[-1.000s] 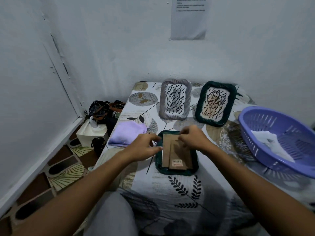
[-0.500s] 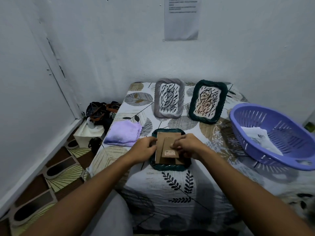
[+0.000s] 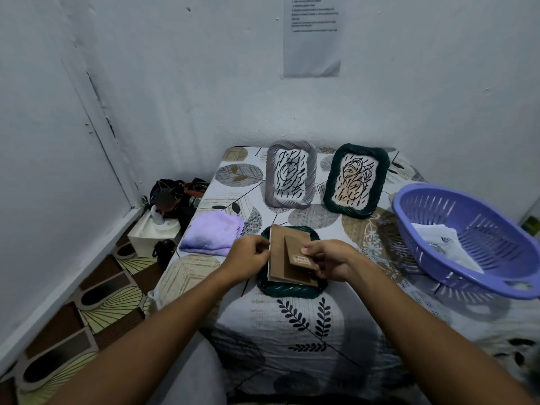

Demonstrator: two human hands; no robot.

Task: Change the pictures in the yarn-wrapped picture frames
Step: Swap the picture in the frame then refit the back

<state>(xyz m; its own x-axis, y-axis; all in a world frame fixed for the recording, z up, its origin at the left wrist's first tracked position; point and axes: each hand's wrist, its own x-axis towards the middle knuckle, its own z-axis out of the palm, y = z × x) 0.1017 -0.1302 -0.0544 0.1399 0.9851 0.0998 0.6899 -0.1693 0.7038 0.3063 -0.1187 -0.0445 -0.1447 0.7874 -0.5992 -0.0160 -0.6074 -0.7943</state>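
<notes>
A dark green yarn-wrapped frame point(image 3: 287, 291) lies face down on the leaf-print tablecloth in front of me. Its brown cardboard backing board point(image 3: 283, 255) is lifted off the frame at the left edge, with a pale sheet edge showing under it. My left hand point(image 3: 248, 258) pinches the board's left edge. My right hand point(image 3: 330, 260) grips its right side at the fold-out stand with a small label. Behind stand a grey yarn-wrapped frame point(image 3: 291, 173) and a second dark green frame point(image 3: 357, 180), both holding scribbled pictures.
A purple plastic basket point(image 3: 467, 211) with white papers inside sits at the right. A folded lilac cloth point(image 3: 212, 235) lies left of the frame. Beyond the table's left edge are a white box point(image 3: 155, 232) and dark bags on the tiled floor. Walls close the back and left.
The backing board has come up off the face-down frame. My right hand slid from the board's top edge down to its right side, and the left hand now pinches the left edge.
</notes>
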